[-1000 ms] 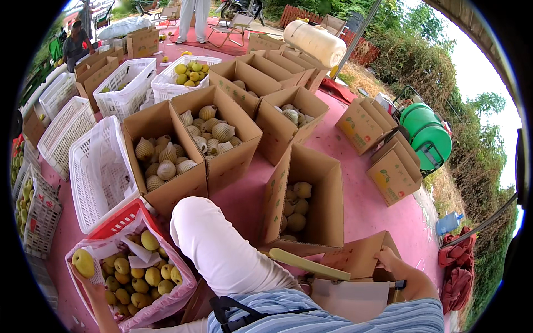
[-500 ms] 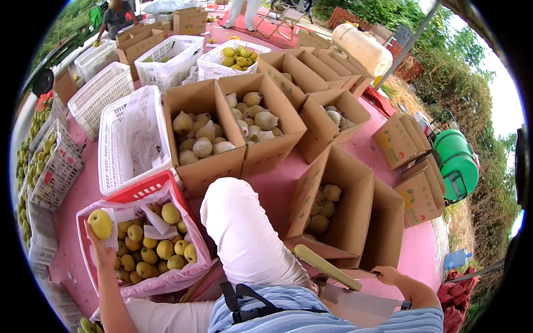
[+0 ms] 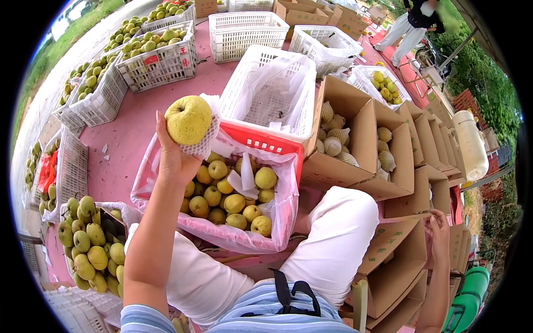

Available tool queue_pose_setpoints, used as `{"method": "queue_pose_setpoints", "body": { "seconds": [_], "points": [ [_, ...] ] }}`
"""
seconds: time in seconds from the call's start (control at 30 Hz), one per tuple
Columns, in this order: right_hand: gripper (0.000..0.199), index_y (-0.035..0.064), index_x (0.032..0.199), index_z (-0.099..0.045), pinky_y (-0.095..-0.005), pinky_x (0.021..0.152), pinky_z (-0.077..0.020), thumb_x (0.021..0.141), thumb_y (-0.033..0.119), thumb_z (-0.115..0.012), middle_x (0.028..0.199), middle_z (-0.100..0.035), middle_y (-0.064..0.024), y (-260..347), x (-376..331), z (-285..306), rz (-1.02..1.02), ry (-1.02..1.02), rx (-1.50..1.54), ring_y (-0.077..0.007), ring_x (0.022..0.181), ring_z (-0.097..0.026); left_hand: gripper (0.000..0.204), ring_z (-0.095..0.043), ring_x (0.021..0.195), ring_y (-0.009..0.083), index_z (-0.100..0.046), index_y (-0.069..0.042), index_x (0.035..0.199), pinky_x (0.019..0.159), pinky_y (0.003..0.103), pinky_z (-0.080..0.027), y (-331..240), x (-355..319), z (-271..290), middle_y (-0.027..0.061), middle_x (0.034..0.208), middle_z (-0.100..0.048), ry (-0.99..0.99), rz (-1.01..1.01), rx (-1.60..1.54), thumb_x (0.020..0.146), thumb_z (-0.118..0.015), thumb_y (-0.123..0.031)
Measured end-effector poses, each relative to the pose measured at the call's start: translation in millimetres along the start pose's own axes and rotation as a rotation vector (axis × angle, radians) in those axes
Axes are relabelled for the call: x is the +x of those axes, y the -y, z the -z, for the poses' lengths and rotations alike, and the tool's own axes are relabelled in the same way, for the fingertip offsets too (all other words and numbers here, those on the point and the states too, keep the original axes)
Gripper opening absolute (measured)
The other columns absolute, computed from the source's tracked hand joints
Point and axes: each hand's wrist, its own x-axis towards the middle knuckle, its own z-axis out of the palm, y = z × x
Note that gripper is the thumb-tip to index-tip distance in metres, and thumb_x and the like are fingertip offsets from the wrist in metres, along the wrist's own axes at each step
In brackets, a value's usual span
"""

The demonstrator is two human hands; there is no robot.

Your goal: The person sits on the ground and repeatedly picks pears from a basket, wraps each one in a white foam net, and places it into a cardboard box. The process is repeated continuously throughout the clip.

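My left hand [image 3: 176, 161] is raised and grips a yellow-green pear [image 3: 188, 119] that sits partly in a white foam net sleeve [image 3: 204, 141]. Below it stands a red crate lined with pink plastic [image 3: 265, 145], holding several loose pears [image 3: 233, 194]. My right hand [image 3: 438, 225] rests with spread fingers on the flap of a cardboard box [image 3: 397, 261] at my right knee and holds nothing. Brown boxes [image 3: 355, 119] beyond hold pears wrapped in foam nets [image 3: 333, 145].
An empty white crate with a plastic liner [image 3: 272, 91] sits behind the red crate. More white crates of pears [image 3: 158, 53] stand at the left and back. A basket of pears [image 3: 89, 244] is by my left leg. A person in white trousers [image 3: 411, 28] stands at the far right.
My view has swung left. My left hand has lifted the pear from the crate's left edge up toward my face, with a foam net around it. My right hand stays at the box.
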Motion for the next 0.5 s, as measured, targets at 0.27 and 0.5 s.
{"method": "queue_pose_setpoints", "body": {
  "seconds": [0.27,0.5],
  "points": [
    [0.017,0.0007,0.107,-0.064,-0.0272,0.08,-0.0509,0.093,0.006,-0.056,0.1,-0.066,-0.0063,156.8,48.8,-309.3,0.587,0.846,-0.282,-0.0131,0.09,-0.063,0.066,-0.052,0.123,0.0228,-0.045,-0.012,0.134,0.104,0.039,-0.044,-21.5,-11.4,10.8,0.0062,0.132,-0.053,0.059,-0.037,-0.077,0.091,-0.047,-0.061],
    [0.016,0.0005,0.109,-0.06,-0.0284,0.085,-0.0504,0.095,0.004,-0.056,0.105,-0.065,-0.0079,184.5,26.2,-407.2,0.567,0.913,0.362,-0.0128,0.095,-0.061,0.077,-0.053,0.121,0.0271,-0.044,-0.006,0.134,0.104,0.043,-0.042,-23.4,-20.8,18.7,0.0127,0.13,-0.053,0.271,0.07,0.142,0.081,-0.059,-0.059]
  ]
}}
